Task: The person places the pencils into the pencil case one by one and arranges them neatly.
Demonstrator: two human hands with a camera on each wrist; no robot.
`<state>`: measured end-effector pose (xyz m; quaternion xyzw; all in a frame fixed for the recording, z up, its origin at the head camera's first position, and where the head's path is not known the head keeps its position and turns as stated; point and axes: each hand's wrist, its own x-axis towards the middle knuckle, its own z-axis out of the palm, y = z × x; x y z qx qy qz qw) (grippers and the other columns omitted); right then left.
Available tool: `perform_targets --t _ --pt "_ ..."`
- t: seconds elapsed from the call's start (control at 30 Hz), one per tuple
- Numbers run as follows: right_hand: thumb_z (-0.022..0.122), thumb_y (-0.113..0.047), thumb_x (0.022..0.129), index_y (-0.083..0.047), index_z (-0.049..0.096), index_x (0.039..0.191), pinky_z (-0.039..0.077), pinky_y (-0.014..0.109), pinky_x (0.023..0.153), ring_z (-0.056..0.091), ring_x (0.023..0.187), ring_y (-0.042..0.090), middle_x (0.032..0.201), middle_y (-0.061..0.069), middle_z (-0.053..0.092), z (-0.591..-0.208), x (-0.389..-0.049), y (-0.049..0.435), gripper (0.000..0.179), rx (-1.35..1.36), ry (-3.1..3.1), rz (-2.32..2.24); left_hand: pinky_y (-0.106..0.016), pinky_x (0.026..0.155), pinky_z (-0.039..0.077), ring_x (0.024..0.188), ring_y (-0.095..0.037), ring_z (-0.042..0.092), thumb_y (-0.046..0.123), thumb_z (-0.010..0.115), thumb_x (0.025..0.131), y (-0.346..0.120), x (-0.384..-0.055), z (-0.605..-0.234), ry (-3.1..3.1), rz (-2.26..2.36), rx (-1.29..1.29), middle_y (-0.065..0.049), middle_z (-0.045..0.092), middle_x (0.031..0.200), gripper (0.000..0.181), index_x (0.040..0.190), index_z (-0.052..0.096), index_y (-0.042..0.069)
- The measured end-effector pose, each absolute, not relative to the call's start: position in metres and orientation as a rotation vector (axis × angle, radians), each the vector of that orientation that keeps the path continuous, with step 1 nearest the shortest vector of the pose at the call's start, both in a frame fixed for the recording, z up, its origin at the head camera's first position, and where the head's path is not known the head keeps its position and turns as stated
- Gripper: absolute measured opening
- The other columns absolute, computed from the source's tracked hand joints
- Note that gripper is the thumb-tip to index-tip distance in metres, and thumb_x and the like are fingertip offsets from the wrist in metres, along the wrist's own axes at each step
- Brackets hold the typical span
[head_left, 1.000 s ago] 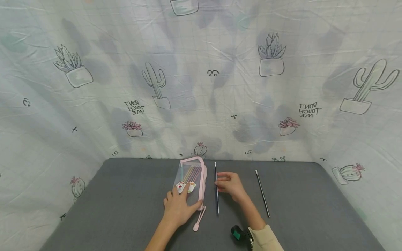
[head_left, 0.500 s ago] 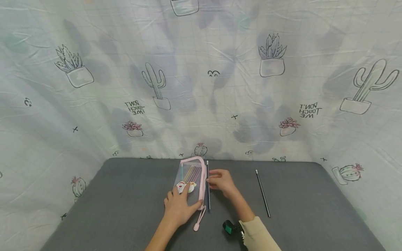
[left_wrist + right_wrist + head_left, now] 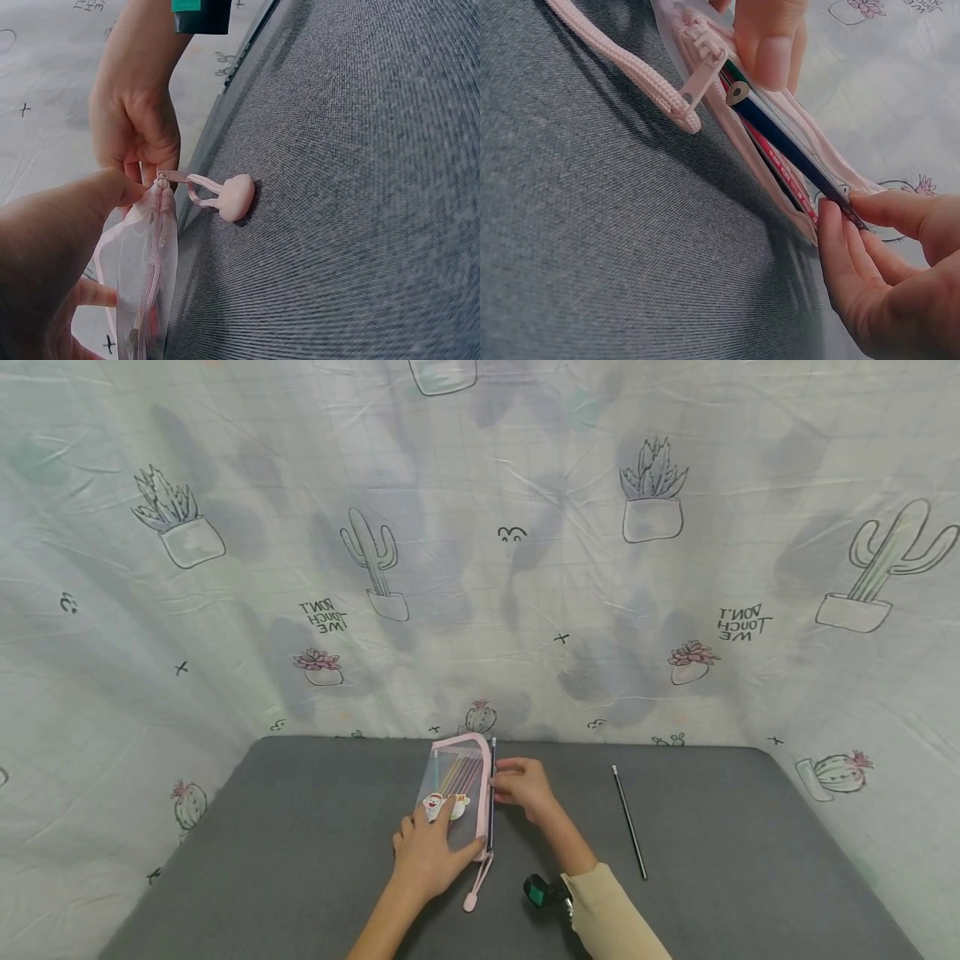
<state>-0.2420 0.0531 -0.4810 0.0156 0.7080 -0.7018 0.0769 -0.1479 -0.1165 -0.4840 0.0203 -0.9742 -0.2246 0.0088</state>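
My left hand (image 3: 427, 858) rests with spread fingers on a clear pencil case (image 3: 483, 806) with pink trim, its thumb at the zipped edge. Coloured pencils (image 3: 456, 774) show through the clear face. My right hand (image 3: 527, 789) pinches a dark pencil (image 3: 787, 142) between thumb and fingers, lengthwise along the case's right edge. In the right wrist view the zip stands undone, and the pencil's unsharpened end lies at the mouth, over a red pencil (image 3: 784, 169) inside. From the zip slider hangs a pink pull (image 3: 237, 198).
A second dark pencil (image 3: 630, 822) lies on the grey table (image 3: 720, 843), right of my right hand. A pale curtain (image 3: 480, 568) printed with cacti hangs behind the table. A black and green device (image 3: 537, 891) is on my right wrist.
My right hand has moved left with the dark pencil, from a gap beside the case to the case's open edge. The left hand and the case have stayed put.
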Motion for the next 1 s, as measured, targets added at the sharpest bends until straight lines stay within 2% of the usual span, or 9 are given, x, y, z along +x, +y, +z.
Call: perform_targets --t 0.13,0.47,0.67,1.0 --pt "0.069 0.012 0.09 0.017 0.062 0.128 0.063 0.033 0.069 0.069 0.072 0.015 0.102 0.025 0.073 -0.483 -0.245 0.051 0.039 0.075 2.105 -2.123 -0.074 0.102 0.036 0.131 -0.057 0.045 0.065 0.073 0.087 -0.117 -0.148 -0.483 -3.039 -0.717 0.059 -0.038 0.044 0.147 0.088 0.155 0.052 0.013" --pt "0.066 0.013 0.092 0.018 0.06 0.131 0.063 0.034 0.07 0.071 0.075 0.016 0.109 0.032 0.072 -0.484 -0.242 0.043 0.039 0.096 2.075 -2.186 -0.073 0.1 0.037 0.128 -0.056 0.046 0.065 0.072 0.088 -0.118 -0.148 -0.484 -3.035 -0.713 0.044 -0.036 0.046 0.146 0.086 0.155 0.052 0.014" --pt "0.065 0.012 0.09 0.02 0.059 0.129 0.062 0.032 0.066 0.071 0.078 0.018 0.11 0.033 0.073 -0.488 -0.241 0.035 0.04 0.069 2.076 -2.204 -0.073 0.1 0.037 0.128 -0.055 0.046 0.065 0.071 0.089 -0.118 -0.147 -0.483 -3.035 -0.727 0.045 -0.036 0.045 0.146 0.086 0.155 0.052 0.014" --pt "0.062 0.014 0.089 0.021 0.056 0.132 0.058 0.026 0.06 0.069 0.068 0.013 0.111 0.036 0.072 -0.49 -0.243 0.026 0.044 0.062 2.111 -2.158 -0.073 0.098 0.038 0.126 -0.056 0.048 0.065 0.071 0.089 -0.118 -0.146 -0.484 -3.011 -0.721 0.03 -0.036 0.047 0.145 0.085 0.154 0.053 0.013"
